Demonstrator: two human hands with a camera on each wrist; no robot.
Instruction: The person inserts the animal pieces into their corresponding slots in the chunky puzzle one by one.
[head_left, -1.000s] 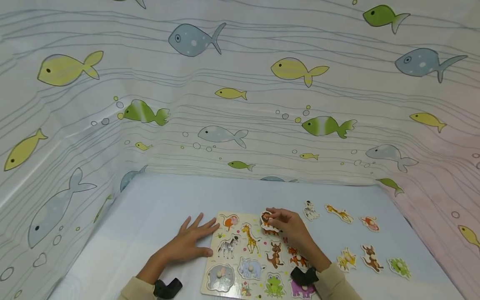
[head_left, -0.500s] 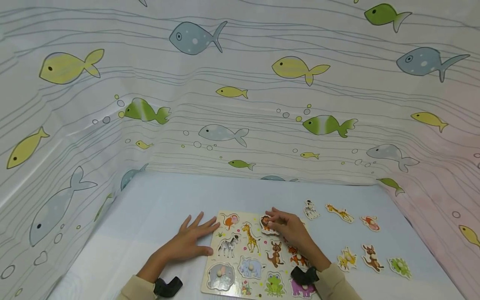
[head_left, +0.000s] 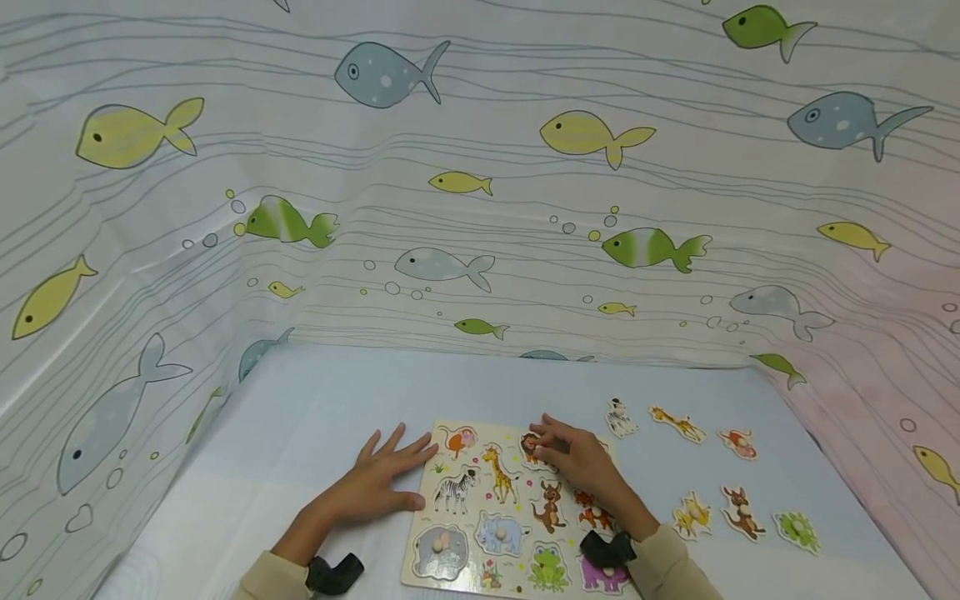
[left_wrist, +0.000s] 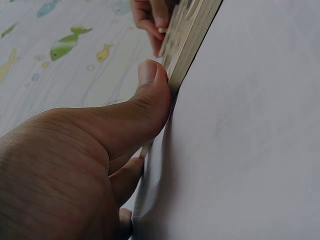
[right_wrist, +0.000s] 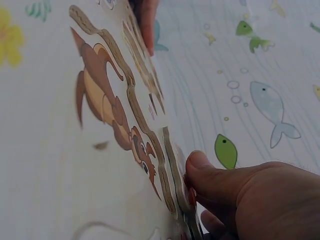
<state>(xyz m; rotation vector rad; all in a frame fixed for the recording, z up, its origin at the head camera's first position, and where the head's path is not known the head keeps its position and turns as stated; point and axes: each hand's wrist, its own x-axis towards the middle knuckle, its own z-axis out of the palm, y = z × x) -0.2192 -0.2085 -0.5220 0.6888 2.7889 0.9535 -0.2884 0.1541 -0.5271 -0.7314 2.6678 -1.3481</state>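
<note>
A wooden puzzle board (head_left: pixel 487 435) with animal pictures lies on the white table. My right hand (head_left: pixel 585 461) pinches the lion puzzle piece (head_left: pixel 529 447) by its right side, over the lion spot in the board's top row; the fingers partly cover it. In the right wrist view the thumb (right_wrist: pixel 215 175) is at the piece's edge, beyond the kangaroo picture (right_wrist: pixel 107 95). My left hand (head_left: pixel 378 482) rests at the board's left side with fingers spread, fingertips and thumb at the edge. The left wrist view shows that thumb (left_wrist: pixel 150 95) against the board's side.
Loose pieces lie right of the board: zebra (head_left: pixel 619 418), giraffe (head_left: pixel 677 423), monkey (head_left: pixel 738 444), a yellow-orange animal (head_left: pixel 692 516), kangaroo (head_left: pixel 742 512) and a green one (head_left: pixel 797 531). Elephant (head_left: pixel 441 552) and rhino (head_left: pixel 501 533) pieces with knobs sit in the board. A fish-patterned sheet stands behind.
My right hand has lowered the lion piece slightly, and the orange picture that showed beneath it is now covered. The left hand stays in place.
</note>
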